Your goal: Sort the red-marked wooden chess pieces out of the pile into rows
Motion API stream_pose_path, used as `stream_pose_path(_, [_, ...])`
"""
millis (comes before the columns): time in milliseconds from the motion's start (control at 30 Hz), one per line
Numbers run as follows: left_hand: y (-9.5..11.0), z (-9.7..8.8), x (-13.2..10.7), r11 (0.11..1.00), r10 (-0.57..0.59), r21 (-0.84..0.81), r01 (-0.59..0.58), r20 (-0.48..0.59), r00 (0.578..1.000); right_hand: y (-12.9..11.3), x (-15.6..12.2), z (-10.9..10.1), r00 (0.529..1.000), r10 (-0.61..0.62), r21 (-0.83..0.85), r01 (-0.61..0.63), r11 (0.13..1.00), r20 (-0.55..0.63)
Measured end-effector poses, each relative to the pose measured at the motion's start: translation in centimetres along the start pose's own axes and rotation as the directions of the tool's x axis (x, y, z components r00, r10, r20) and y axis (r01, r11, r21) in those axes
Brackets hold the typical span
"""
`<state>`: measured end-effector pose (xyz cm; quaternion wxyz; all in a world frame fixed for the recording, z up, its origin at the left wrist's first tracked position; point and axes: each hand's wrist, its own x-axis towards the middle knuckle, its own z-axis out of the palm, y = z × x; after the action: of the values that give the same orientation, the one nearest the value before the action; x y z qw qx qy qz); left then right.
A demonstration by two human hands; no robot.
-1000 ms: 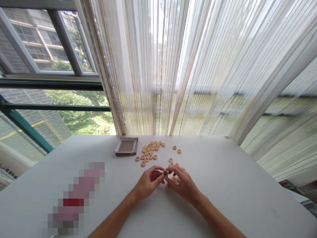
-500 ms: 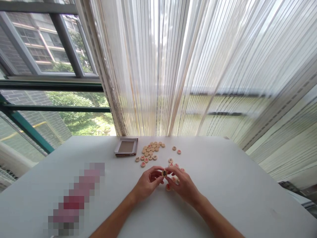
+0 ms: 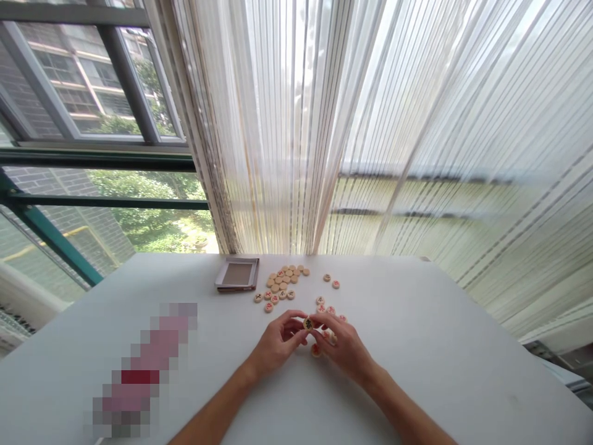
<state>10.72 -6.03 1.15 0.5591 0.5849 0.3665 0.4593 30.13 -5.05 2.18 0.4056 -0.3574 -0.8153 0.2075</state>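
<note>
A round wooden xiangqi piece (image 3: 308, 324) with a black character faces me, raised between both hands. The curled fingers and thumb of my left hand (image 3: 278, 340) close on its left side. On the other side, my right hand (image 3: 341, 346) pinches it between thumb and forefinger. Several more xiangqi pieces, red-marked and black-marked, lie around and partly behind my right hand; one red-marked piece (image 3: 315, 350) sits just below its thumb. Farther off, a group of face-down pieces (image 3: 283, 286) shows plain wood, with a row of face-up pieces (image 3: 275, 298) in front of it.
A shallow box (image 3: 238, 275) stands at the table's far left edge. Two pieces lie apart at the back, one of them a red-marked piece (image 3: 336, 284). A blurred pinkish strip (image 3: 148, 364) covers the left side of the white table (image 3: 417, 346). Striped curtains (image 3: 287, 154) hang behind.
The held piece has turned slightly between my fingers, so its character looks tilted. Both hands keep nearly the same place; the view has shifted a little.
</note>
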Motion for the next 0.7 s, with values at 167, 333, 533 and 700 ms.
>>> stream_pose_path(167, [0.12,0.06,-0.03,1.000,-0.008,0.014,0.008,-0.010,1.000,-0.18,0.04,-0.11,1.000,-0.007,0.005,0.007,1.000,0.004])
stream_pose_path(333, [0.28,0.10,-0.07,1.000,-0.003,0.025,0.004,-0.014,1.000,-0.40,0.14,-0.19,1.000,-0.008,0.020,0.008,1.000,0.002])
stream_pose_path(533, [0.29,0.14,-0.07,0.999,0.009,0.036,-0.009,-0.020,1.000,-0.45,0.14,-0.23,1.000,0.001,0.056,-0.002,0.998,0.015])
stream_pose_path(700, [0.38,0.13,-0.05,0.999,0.007,0.048,-0.006,-0.023,1.000,-0.39,0.12,-0.20,1.000,0.011,0.063,-0.012,0.998,0.012])
